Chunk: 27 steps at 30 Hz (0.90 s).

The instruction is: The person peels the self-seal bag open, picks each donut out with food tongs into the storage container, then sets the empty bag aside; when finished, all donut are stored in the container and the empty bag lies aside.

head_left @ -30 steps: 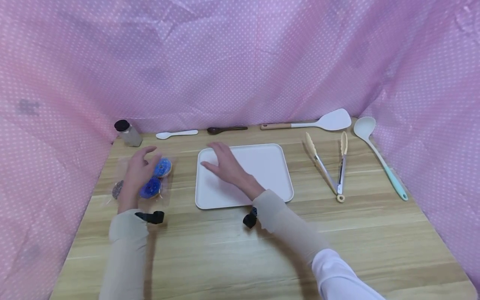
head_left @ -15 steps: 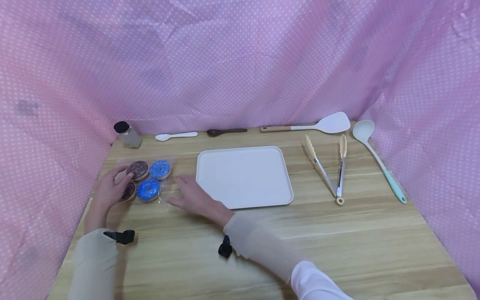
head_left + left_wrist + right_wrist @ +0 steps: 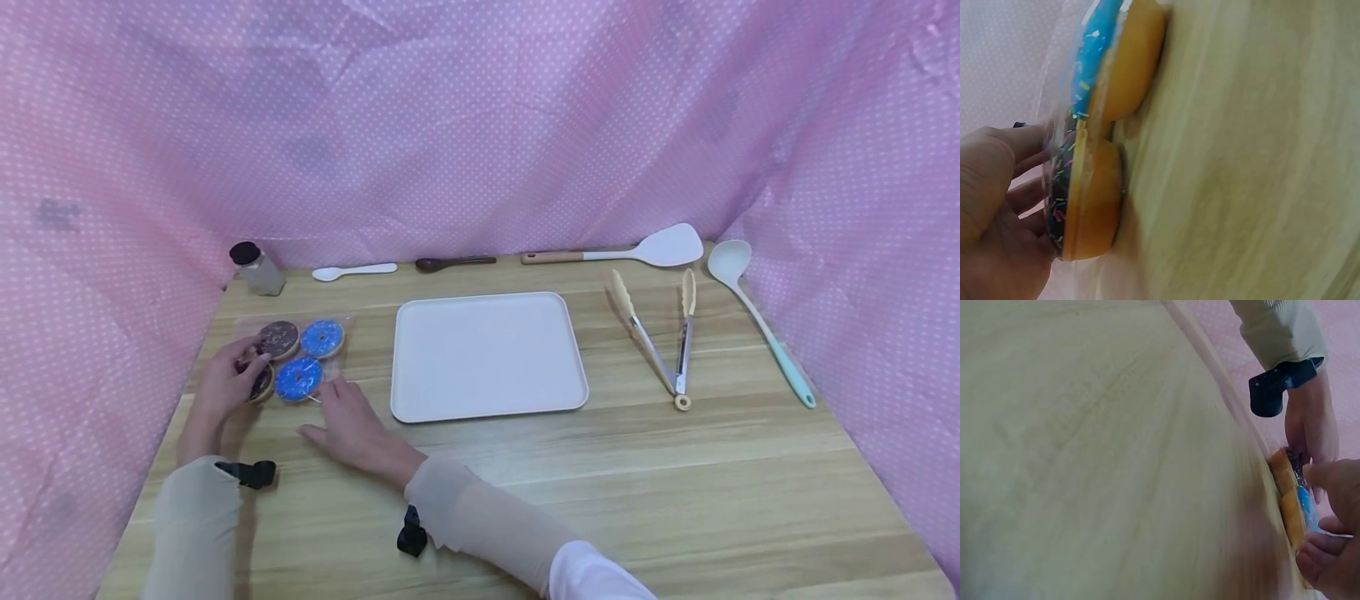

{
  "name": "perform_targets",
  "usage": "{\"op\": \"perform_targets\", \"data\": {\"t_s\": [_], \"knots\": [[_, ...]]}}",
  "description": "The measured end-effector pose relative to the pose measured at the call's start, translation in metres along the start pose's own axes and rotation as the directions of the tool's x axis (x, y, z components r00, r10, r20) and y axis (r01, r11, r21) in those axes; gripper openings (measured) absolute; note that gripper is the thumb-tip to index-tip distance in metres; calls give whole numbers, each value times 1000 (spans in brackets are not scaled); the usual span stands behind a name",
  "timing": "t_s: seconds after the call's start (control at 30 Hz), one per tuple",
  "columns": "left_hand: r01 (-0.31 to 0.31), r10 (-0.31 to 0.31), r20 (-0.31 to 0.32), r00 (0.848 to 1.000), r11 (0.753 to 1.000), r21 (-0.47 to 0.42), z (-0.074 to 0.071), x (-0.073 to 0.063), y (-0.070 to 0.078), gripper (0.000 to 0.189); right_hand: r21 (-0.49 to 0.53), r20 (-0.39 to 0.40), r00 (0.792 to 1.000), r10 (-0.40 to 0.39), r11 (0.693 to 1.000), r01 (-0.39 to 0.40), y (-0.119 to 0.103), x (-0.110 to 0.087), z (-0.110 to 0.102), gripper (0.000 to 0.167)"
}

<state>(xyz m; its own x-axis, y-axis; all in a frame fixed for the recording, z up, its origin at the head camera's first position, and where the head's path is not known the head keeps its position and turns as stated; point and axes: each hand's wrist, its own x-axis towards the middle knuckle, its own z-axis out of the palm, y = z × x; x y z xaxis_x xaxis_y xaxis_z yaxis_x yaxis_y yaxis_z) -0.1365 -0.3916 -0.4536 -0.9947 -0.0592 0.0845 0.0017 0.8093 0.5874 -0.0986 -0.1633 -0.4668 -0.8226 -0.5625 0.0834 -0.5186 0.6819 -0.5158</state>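
Observation:
A clear plastic bag (image 3: 347, 320) with several sprinkled doughnuts lies at the table's left. Two are blue, the near one (image 3: 298, 379) and the far one (image 3: 322, 338); the others, such as the far one (image 3: 278, 340), are dark brown. My left hand (image 3: 222, 385) rests at the bag's left side, thumb and fingers loosely bent over the dark doughnuts. In the left wrist view its fingers touch the dark doughnut (image 3: 1063, 194) through the plastic. My right hand (image 3: 352, 427) reaches the bag's near right corner, fingers relaxed, thumb apart. Whether its fingertips touch the plastic is hard to tell.
A white tray (image 3: 487, 358) lies mid-table. Behind stand or lie a black-capped jar (image 3: 258, 271), white spoon (image 3: 354, 272), dark spoon (image 3: 455, 263) and turner (image 3: 667, 247). Spread tongs (image 3: 681, 350) and a ladle (image 3: 772, 337) lie at right. Pink dotted cloth (image 3: 480, 125) surrounds the table.
My left hand has moved from above the bag to its left side and settled on the dark doughnuts. My right hand has swung left and nearer, from over the tray to the bag's corner.

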Motion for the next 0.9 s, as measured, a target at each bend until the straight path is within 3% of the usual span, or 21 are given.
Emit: {"op": "perform_targets", "data": {"t_s": [0.23, 0.43, 0.63, 0.9], "knots": [[16, -16, -7, 1000, 999, -33, 5, 2, -2, 45, -5, -49, 997, 53, 999, -53, 5, 6, 0, 31], [28, -29, -15, 999, 998, -52, 7, 1, -3, 45, 21, -81, 996, 33, 999, -31, 13, 11, -1, 14], [60, -61, -15, 998, 997, -55, 9, -1, -5, 47, 71, -113, 993, 20, 997, -12, 16, 14, -4, 10], [89, -91, -34, 995, 994, -68, 8, 0, -6, 48, 179, -139, 984, 110, 980, -84, 17, 12, -17, 13]]}}
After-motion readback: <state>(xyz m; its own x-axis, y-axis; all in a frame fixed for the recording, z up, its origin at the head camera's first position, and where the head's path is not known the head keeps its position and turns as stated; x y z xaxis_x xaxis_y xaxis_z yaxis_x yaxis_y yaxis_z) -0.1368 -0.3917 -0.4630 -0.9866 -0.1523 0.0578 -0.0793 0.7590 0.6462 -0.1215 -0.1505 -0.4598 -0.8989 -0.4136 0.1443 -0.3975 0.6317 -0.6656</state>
